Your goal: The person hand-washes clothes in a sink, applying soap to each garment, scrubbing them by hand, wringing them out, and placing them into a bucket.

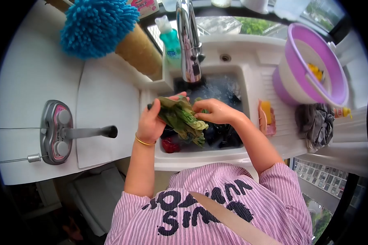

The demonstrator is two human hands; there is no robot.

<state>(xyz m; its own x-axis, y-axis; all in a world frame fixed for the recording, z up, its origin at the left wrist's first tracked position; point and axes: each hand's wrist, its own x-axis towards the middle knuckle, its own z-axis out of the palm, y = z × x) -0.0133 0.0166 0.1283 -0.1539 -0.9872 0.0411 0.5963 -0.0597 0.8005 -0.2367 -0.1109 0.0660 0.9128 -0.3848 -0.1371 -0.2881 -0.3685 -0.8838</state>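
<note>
The left hand [149,124], partly open, grips the green cloth [180,118] between thumb and fingers over the sink [192,162]; the right hand [216,111] curls at its edge, grip unclear. Support the bundle from beneath and separate folds gently, without stretching.

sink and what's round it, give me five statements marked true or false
1. The left hand and right hand are both at the green cloth. True.
2. The bucket stands left of the sink. False: it stands to the right.
3. The yellow bracelet is on the right wrist. False: it is on the left.
4. The tap reaches out over the sink. True.
5. The yellow sponge is under the water. False: it lies on the ridged board beside the basin.
</note>
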